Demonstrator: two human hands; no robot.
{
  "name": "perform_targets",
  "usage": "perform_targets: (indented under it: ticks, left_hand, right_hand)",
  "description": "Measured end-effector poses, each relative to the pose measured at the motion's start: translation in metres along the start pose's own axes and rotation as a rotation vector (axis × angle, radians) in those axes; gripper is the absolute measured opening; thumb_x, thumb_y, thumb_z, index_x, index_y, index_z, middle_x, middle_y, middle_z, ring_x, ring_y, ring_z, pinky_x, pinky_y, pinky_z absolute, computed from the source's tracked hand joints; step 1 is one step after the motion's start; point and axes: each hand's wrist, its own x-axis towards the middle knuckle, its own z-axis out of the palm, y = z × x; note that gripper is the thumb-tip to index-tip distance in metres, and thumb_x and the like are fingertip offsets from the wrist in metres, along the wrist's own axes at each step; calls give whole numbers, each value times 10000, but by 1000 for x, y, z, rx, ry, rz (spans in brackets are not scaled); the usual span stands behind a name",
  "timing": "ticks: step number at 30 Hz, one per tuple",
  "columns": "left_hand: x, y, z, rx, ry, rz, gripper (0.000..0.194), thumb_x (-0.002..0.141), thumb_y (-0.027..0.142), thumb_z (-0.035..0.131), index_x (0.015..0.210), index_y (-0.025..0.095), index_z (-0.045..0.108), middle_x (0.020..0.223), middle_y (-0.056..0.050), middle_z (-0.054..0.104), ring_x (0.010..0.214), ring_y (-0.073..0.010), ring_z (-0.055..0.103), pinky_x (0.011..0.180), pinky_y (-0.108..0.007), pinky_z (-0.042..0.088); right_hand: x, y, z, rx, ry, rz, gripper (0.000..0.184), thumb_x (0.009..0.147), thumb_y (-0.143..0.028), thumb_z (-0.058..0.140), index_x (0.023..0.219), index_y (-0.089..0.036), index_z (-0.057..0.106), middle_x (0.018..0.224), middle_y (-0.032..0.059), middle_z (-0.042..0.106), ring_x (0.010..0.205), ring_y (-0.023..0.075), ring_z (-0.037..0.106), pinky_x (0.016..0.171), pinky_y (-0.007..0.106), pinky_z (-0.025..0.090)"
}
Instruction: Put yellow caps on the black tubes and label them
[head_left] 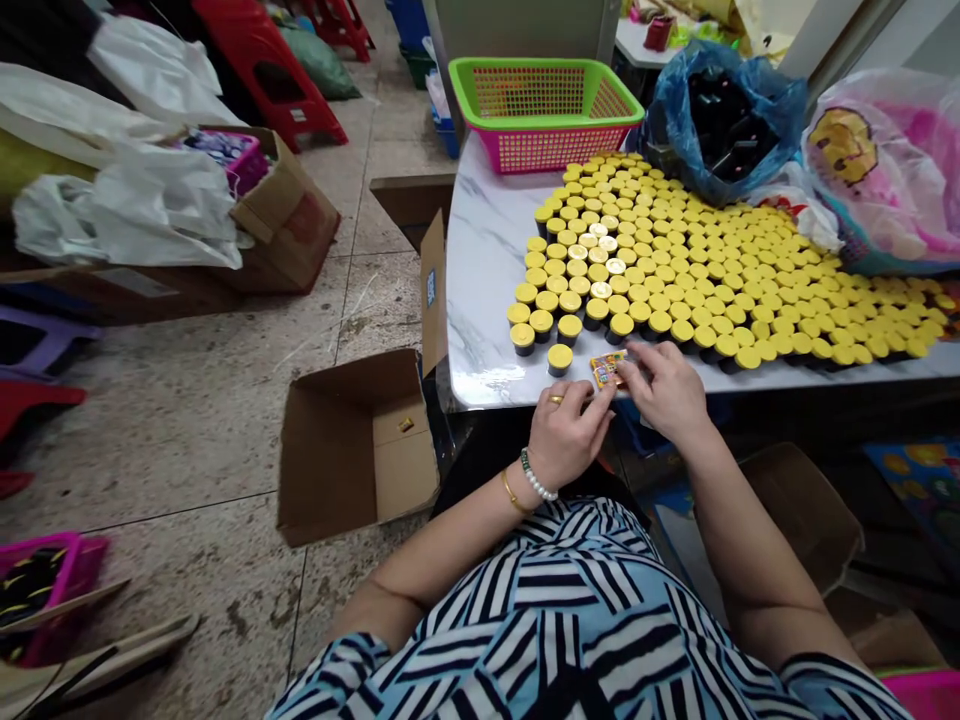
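Observation:
A small yellow-and-red printed packet (604,370) is at the front edge of the white marbled table (491,375). My right hand (666,388) pinches its right side between thumb and fingers. My left hand (568,432) has its fingers bent together, the tips against the packet's lower edge. Just left of the packet stands a single small black tub with a yellow lid (559,359). Many more yellow-lidded tubs (660,260) stand upright, packed close together across the table beyond my hands.
A green-and-pink basket (547,120), a blue bag of black pieces (724,120) and a clear plastic bag (885,160) stand along the back. On the floor to the left, an open cardboard box (330,455) holds a small gold packet (406,425). A red stool (277,75) stands farther off.

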Motion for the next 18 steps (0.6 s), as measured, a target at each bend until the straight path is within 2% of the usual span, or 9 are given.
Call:
perform_targets:
  ticks: [2, 6, 10, 15, 18]
  left_hand:
    - [-2, -1, 2, 26, -9, 5, 474, 975, 299, 581, 1444, 226, 574, 1140, -136, 651, 1036, -285, 586, 916, -462, 469]
    - [-9, -1, 4, 16, 13, 24, 476, 967, 293, 593, 1438, 225, 582, 1175, -131, 647, 1081, -291, 577, 947, -458, 464]
    - [-14, 0, 6, 4, 39, 12, 484, 959, 297, 603, 1440, 243, 583, 1241, -131, 637, 1157, -312, 566, 993, -470, 452]
    - [-18, 3, 6, -33, 17, -13, 519, 953, 309, 611, 1462, 222, 561, 1293, -152, 619, 1220, -331, 538, 1022, -488, 434]
    - [-18, 5, 4, -44, 15, -27, 518, 954, 322, 614, 1455, 202, 564, 1312, -156, 618, 1237, -330, 534, 1029, -491, 421]
  right_hand:
    - [1, 0, -2, -1, -41, -10, 346, 932, -456, 627, 1147, -212, 743, 986, 99, 655, 858, 234, 635, 742, 344, 504]
    - [-4, 3, -11, 105, -69, 30, 262, 883, -431, 680, 1008, -201, 699, 922, 65, 652, 747, 188, 601, 704, 319, 496]
    - [-12, 1, -19, 130, -70, 77, 263, 841, -437, 714, 928, -200, 638, 883, 53, 670, 718, 176, 595, 678, 306, 476]
    - [-8, -3, -21, 166, -111, 132, 264, 804, -416, 744, 899, -204, 619, 790, 17, 677, 665, 159, 603, 635, 286, 460]
    - [-3, -1, -20, 326, -176, 191, 312, 756, -414, 796, 889, -209, 601, 733, -17, 659, 607, 131, 584, 579, 251, 457]
